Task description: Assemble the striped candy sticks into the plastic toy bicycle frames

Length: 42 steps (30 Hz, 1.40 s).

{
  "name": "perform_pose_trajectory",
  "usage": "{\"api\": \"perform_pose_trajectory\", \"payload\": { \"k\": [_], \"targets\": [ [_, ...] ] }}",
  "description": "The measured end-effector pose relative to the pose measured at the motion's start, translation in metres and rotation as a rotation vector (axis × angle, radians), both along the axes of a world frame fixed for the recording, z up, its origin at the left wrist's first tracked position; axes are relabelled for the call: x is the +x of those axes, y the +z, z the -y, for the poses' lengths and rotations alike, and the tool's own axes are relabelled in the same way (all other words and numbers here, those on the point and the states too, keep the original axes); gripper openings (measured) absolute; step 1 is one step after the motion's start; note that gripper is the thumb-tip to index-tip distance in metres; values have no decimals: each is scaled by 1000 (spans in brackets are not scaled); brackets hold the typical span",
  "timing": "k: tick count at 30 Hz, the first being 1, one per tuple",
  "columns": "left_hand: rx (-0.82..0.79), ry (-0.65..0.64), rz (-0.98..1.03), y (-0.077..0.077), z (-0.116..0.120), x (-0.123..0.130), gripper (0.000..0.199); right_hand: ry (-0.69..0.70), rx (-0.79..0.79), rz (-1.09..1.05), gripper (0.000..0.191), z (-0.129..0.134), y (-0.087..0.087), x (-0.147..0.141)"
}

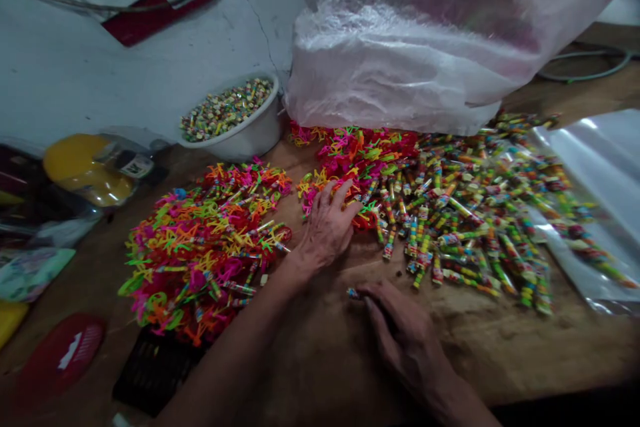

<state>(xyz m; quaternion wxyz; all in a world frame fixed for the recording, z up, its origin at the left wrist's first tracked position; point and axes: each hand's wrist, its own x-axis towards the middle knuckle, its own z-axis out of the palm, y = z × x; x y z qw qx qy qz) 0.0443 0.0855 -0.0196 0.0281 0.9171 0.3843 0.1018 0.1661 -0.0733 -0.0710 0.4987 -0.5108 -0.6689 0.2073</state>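
Observation:
My left hand (327,227) lies over the near edge of a pile of bright plastic pieces (370,153) in pink, orange, yellow and green. Its fingers are apart, and their tips touch the pieces. Lower and to the right, my right hand (405,330) is closed just above the wooden table. A small tube with a patterned end (353,293) sticks out between its thumb and forefinger; the rest is hidden. Right of both hands spreads a heap of clear tubes filled with coloured candies (450,213). To the left lies another pile of bright plastic pieces mixed with candy tubes (210,240).
A white tub (255,137) full of small candies stands against the wall. Behind the piles hangs a large clear plastic bag (390,67). Flat plastic bags (605,173) lie at the right. A red object (60,353) and a black tray (153,370) sit at the left.

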Motion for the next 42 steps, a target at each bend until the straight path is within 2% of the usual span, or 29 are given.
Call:
{"api": "perform_pose_trajectory", "payload": {
  "k": [2, 5, 8, 10, 13, 16, 20, 23, 26, 29, 31, 34, 38, 40, 42],
  "targets": [
    [-48, -11, 121, 6, -7, -4, 41, -9, 11, -1, 30, 0, 0, 0],
    [-238, 63, 377, 31, -12, -13, 36, -27, 25, -1, 28, 0, 0, 0],
    [-588, 164, 717, 58, -6, -21, 42, -42, 56, 5, 26, -1, -3, 1],
    [-845, 171, 977, 68, 4, -26, 48, -70, 47, 3, 24, 0, -4, 2],
    [-1187, 145, 1251, 67, 24, -36, 48, -108, -93, -79, 22, 0, 4, 4],
    [-1383, 177, 1335, 56, 43, -49, 40, -35, -323, -231, 23, -2, 19, 2],
    [-1399, 314, 1197, 39, 58, -62, 34, 13, -544, -457, 24, -4, 29, -2],
    [-1277, 452, 936, 33, 62, -64, 39, -37, -570, -556, 21, -2, 36, 0],
    [-1045, 424, 596, 32, 66, -58, 26, -72, -395, -434, 17, -4, 55, 2],
    [-848, 230, 360, 36, 70, -44, 16, -75, -84, -193, 18, -18, 74, 2],
    [-804, 115, 300, 39, 72, -34, 15, -19, 95, 17, 22, -32, 76, 1],
    [-903, 82, 302, 41, 68, -23, 14, 23, 185, 273, 23, -47, 62, 2],
    [-1135, 106, 514, 33, 63, -22, 27, -194, 249, 245, 31, -48, 40, 7],
    [-1236, 209, 664, 26, 67, -22, 29, -287, 245, 178, 33, -46, 37, 7],
    [-1301, 347, 842, 20, 74, -20, 29, -307, 203, 106, 34, -44, 38, 4]
  ]
}}
